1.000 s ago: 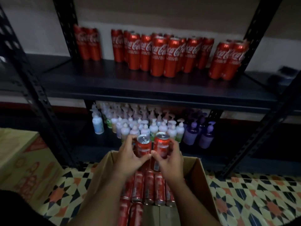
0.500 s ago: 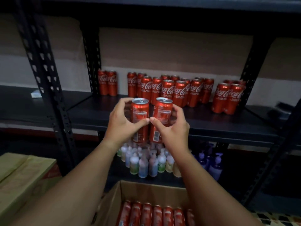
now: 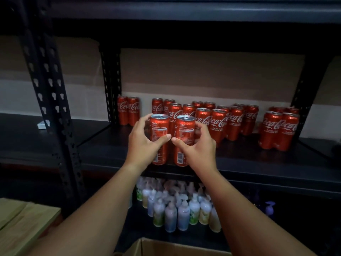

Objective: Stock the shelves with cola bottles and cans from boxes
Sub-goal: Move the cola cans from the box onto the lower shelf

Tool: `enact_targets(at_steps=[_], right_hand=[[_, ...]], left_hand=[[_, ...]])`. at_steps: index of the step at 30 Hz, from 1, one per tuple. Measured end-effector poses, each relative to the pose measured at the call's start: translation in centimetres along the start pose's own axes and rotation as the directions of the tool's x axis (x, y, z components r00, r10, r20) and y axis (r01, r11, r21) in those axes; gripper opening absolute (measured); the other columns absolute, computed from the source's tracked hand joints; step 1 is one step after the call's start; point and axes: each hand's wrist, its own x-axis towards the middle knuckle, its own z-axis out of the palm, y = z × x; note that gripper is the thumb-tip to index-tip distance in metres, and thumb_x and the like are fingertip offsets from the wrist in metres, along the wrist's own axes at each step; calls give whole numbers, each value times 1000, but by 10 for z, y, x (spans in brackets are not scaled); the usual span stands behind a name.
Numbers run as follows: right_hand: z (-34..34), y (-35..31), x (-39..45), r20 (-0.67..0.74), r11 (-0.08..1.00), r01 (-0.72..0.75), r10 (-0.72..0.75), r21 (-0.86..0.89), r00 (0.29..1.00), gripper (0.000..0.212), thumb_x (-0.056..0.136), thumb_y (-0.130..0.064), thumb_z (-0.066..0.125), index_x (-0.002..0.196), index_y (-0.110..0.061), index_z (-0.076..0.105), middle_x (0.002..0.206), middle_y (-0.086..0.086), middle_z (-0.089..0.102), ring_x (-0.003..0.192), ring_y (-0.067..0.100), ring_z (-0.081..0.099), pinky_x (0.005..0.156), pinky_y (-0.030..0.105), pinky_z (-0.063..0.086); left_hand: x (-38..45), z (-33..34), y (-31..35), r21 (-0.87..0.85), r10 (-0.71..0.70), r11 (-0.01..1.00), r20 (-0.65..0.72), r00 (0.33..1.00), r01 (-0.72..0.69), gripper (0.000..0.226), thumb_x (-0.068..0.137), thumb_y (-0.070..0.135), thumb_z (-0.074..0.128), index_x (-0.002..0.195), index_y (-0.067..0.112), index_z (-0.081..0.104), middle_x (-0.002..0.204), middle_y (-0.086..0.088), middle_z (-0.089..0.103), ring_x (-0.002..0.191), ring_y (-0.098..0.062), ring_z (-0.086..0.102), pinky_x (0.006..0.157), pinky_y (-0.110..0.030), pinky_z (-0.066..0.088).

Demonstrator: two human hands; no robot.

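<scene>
Two red cola cans stand side by side at the front edge of the black shelf (image 3: 258, 163). My left hand (image 3: 144, 143) wraps the left can (image 3: 159, 130); my right hand (image 3: 197, 146) wraps the right can (image 3: 184, 132). Their bases are level with the shelf's front lip; whether they rest on it I cannot tell. Behind them stand several cola cans in a cluster (image 3: 217, 122), a pair at the back left (image 3: 128, 112) and a group at the right (image 3: 280, 130). The open cardboard box (image 3: 166, 246) shows only its rim at the bottom edge.
Black perforated uprights (image 3: 53, 108) frame the shelf on the left, with another shelf board overhead (image 3: 184, 12). The lower shelf holds several pump bottles (image 3: 177, 209). A closed cardboard box (image 3: 22, 222) sits at the lower left. A small white object (image 3: 41, 125) lies on the left shelf.
Both hands have lifted the two cans out of the box and carried them up and forward to the shelf's front edge. My view has risen with them.
</scene>
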Motion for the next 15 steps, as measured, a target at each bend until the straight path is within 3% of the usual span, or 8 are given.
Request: enact_targets(at_steps=[3, 7, 8, 11, 15], right_hand=[[8, 7, 10, 8, 1000, 11, -11, 4, 1000, 85, 62, -65, 85, 134, -37, 49, 118, -11, 65, 107, 10, 65, 90, 38, 59], [19, 18, 19, 10, 1000, 15, -15, 4, 1000, 90, 61, -70, 84, 136, -37, 46, 122, -10, 63, 110, 11, 64, 92, 38, 59], [22, 20, 21, 8, 1000, 11, -11, 1, 1000, 91, 61, -70, 84, 136, -38, 45, 123, -9, 63, 112, 12, 63, 93, 39, 58], [31, 31, 26, 11, 1000, -17, 17, 6, 1000, 91, 61, -68, 85, 136, -36, 46, 125, -8, 62, 116, 13, 60, 97, 41, 56], [41, 41, 35, 38, 998, -61, 62, -24, 997, 94, 60, -62, 89, 137, -32, 46, 127, -4, 63, 117, 15, 62, 99, 43, 55]], left_hand=[[7, 2, -12, 13, -2, 1000, 3, 1000, 2, 76, 75, 39, 90, 140, 41, 50, 138, 14, 56, 127, -4, 56, 105, -40, 53], [11, 9, -25, 72, -11, 997, 4, 1000, 11, 80, 81, 34, 86, 149, 38, 43, 139, 21, 45, 128, 3, 49, 101, -13, 44], [14, 11, -28, 74, -20, 997, -9, 1000, 20, 82, 81, 32, 87, 150, 36, 43, 139, 19, 45, 129, 1, 49, 102, -13, 45], [25, 17, -38, 97, -44, 994, -16, 999, 45, 87, 80, 33, 87, 153, 37, 40, 140, 12, 47, 131, -9, 51, 110, -33, 48], [31, 20, -52, 115, -91, 989, 14, 996, 89, 94, 80, 32, 87, 155, 46, 32, 144, 7, 48, 133, -13, 52, 111, -38, 47]])
